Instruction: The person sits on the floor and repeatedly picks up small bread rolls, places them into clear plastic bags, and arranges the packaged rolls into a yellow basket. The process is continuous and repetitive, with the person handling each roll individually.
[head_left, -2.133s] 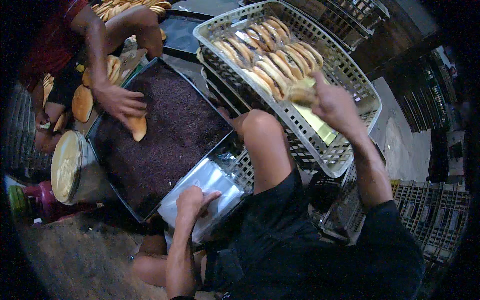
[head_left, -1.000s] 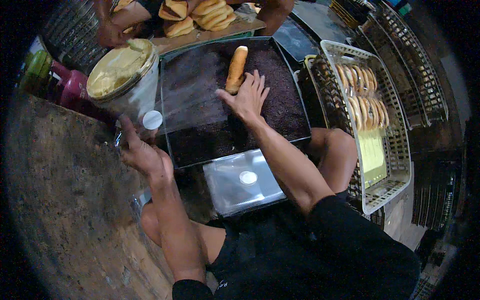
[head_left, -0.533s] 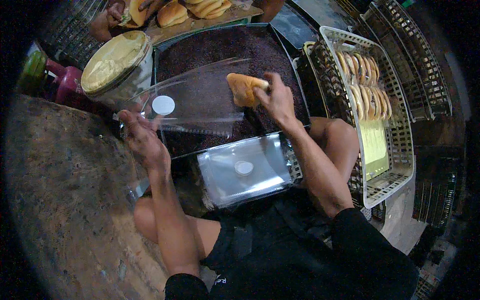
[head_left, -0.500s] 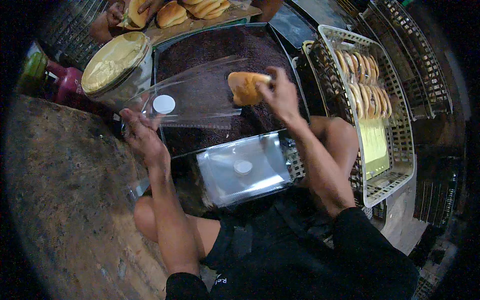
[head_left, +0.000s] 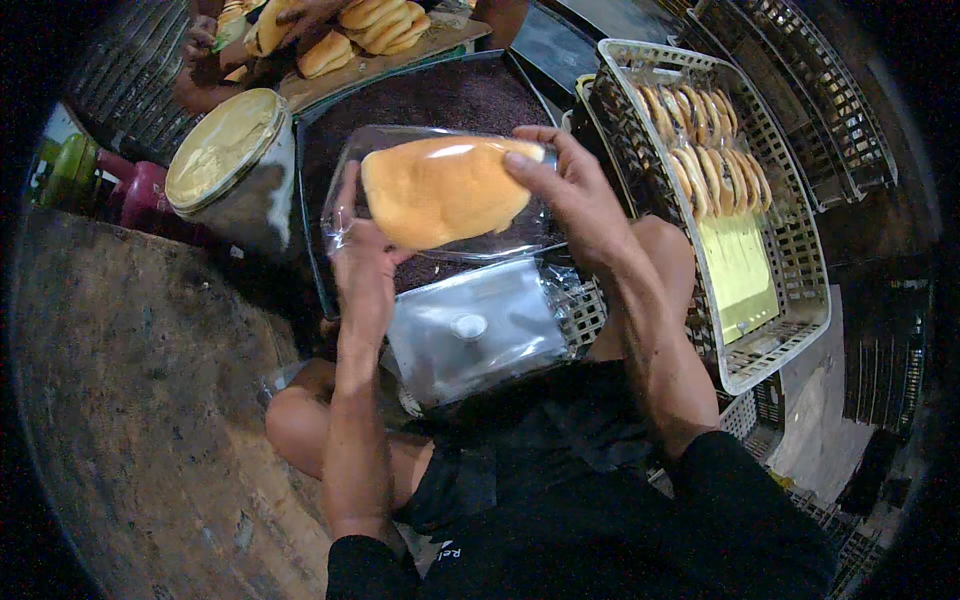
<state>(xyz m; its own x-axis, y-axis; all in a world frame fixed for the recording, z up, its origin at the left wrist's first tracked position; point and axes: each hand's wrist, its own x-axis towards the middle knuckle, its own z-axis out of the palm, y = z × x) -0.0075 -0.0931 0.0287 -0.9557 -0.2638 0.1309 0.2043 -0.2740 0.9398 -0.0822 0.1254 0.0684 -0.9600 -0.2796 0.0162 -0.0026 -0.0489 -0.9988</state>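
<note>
A golden bread roll (head_left: 440, 190) sits inside a clear plastic bag (head_left: 350, 165) that I hold up over a dark tray. My left hand (head_left: 362, 265) grips the bag's left end from below. My right hand (head_left: 570, 190) holds the right end, fingers over the roll. Under them lies the tray of dark sprinkles (head_left: 440, 95). A stack of flat clear bags (head_left: 470, 330) rests on my lap.
A white plastic basket (head_left: 790, 300) at the right holds a row of packed rolls (head_left: 705, 125). A jar with a yellow lid (head_left: 225, 150) stands at the left. At the top, another person's hands (head_left: 215, 60) work among more rolls (head_left: 370, 25) on a board. Empty crates stand at the far right.
My right hand picked a roll from the sprinkle tray and slid it into the bag held by my left hand. Both hands now hold the bagged roll closer to me.
</note>
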